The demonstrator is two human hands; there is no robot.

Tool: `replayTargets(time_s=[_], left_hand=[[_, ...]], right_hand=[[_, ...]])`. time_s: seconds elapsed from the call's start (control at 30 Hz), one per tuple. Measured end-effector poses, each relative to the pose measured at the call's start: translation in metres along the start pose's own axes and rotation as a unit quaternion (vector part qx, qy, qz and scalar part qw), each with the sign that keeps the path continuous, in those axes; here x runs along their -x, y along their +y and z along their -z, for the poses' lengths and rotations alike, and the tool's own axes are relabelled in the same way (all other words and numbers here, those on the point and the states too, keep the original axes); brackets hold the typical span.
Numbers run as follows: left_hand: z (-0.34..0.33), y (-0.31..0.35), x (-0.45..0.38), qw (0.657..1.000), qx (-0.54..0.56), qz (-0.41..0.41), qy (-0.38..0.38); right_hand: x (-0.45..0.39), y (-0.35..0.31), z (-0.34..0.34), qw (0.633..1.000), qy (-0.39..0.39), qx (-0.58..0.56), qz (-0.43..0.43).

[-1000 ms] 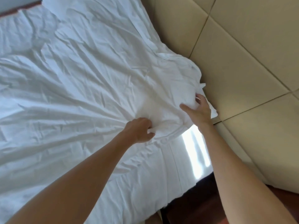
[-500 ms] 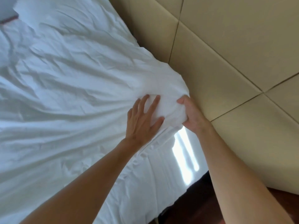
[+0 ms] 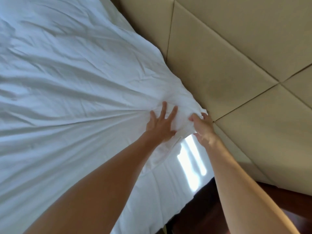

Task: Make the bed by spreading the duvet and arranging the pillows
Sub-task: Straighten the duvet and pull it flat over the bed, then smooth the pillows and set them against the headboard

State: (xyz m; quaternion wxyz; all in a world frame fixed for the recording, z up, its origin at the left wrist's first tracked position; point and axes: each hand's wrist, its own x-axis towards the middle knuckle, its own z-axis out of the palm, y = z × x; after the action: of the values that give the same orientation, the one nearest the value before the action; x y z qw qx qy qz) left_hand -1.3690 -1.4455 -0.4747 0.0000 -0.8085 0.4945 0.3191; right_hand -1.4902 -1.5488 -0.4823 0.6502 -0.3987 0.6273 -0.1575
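Note:
A white, wrinkled duvet [image 3: 70, 85] covers the bed from the left edge to the headboard. Its corner is bunched up near the headboard at the centre. My left hand [image 3: 160, 124] lies flat on that bunched corner with fingers spread and straight, pressing the cloth down. My right hand [image 3: 203, 127] grips the tip of the corner, fingers curled round the fabric right beside the headboard. Creases fan out leftward from under my hands. No pillow is in view.
A padded beige headboard [image 3: 228, 56] with stitched panels fills the upper right. The white mattress side [image 3: 168, 191] drops below my hands, with a patch of sunlight on it. Dark wooden floor [image 3: 202, 208] shows at the bottom right.
My left hand went from gripping a fold to lying flat with spread fingers. Both hands and the duvet corner have moved closer to the headboard, and the cloth is drawn tighter.

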Motion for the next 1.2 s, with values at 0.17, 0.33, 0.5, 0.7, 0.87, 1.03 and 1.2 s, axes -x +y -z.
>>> replayTargets(time_s=[0.17,0.33,0.5,0.7,0.87,1.03,1.2], left_hand=[[-0.004,-0.023,0.005,0.998,0.032,-0.03,-0.045],[0.026,-0.008,0.021,0.983,0.174,-0.012,0.057],[0.092,0.023,0.042,0.939,0.222,0.163,0.207],[0.156,-0.018,0.046,0.926,0.211,0.274,0.149],[0.138,-0.08,0.064,0.908,0.156,0.355,0.157],[0.115,-0.13,0.093,0.891,0.193,0.344,0.225],[0.107,-0.154,0.121,0.87,0.281,0.327,0.239]], right_hand=[[-0.011,0.01,-0.007,0.996,0.041,-0.011,-0.079],[-0.006,0.009,-0.02,0.99,0.009,-0.138,-0.001],[0.046,-0.017,-0.044,0.98,-0.11,-0.005,0.165],[0.127,-0.015,-0.09,0.83,-0.188,0.28,0.445],[0.162,0.01,-0.121,0.623,-0.255,0.382,0.633],[0.163,0.022,-0.115,0.671,-0.294,0.376,0.568],[0.155,-0.003,-0.142,0.829,-0.288,0.3,0.374]])
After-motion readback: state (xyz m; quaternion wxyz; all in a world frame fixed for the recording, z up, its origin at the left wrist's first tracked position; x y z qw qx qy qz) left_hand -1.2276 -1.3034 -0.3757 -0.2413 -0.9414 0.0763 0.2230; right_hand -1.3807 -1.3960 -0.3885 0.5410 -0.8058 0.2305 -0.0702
